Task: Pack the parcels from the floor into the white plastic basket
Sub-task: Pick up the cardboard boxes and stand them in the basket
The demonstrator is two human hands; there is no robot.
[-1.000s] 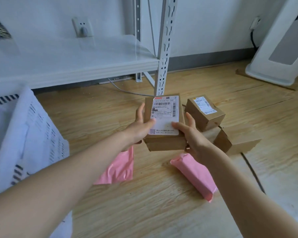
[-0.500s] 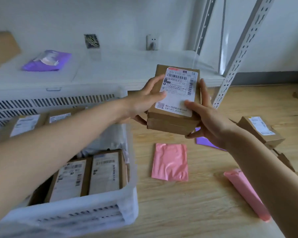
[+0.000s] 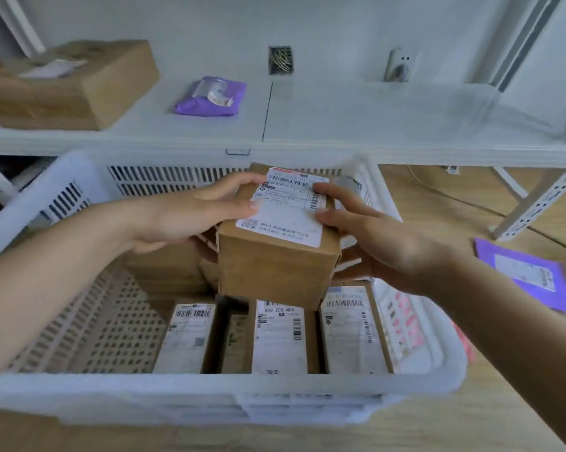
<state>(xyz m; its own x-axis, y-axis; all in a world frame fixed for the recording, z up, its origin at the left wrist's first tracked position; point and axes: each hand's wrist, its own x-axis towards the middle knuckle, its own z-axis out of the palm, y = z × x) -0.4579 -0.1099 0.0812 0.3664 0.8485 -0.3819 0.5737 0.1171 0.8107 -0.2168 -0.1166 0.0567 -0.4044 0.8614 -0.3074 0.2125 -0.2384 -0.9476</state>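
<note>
A brown cardboard parcel (image 3: 275, 269) with a white shipping label on top hangs over the white plastic basket (image 3: 210, 396). My left hand (image 3: 190, 216) grips its left side, thumb on the label. My right hand (image 3: 373, 243) grips its right side, fingers curled under and thumb on top. Inside the basket, three labelled cardboard parcels (image 3: 280, 337) stand side by side near the front wall, with more boxes behind them under the held parcel. The basket's left part shows bare perforated floor.
A purple flat mailer (image 3: 529, 275) lies on the wooden floor right of the basket. A white low shelf (image 3: 373, 125) behind carries a big cardboard box (image 3: 69, 83) and a purple bag (image 3: 211, 96). A white perforated rack post (image 3: 542, 203) slants at the right.
Both hands carried the parcel from the floor leftward to above the basket. My view swung left and down, so the basket now fills the frame.
</note>
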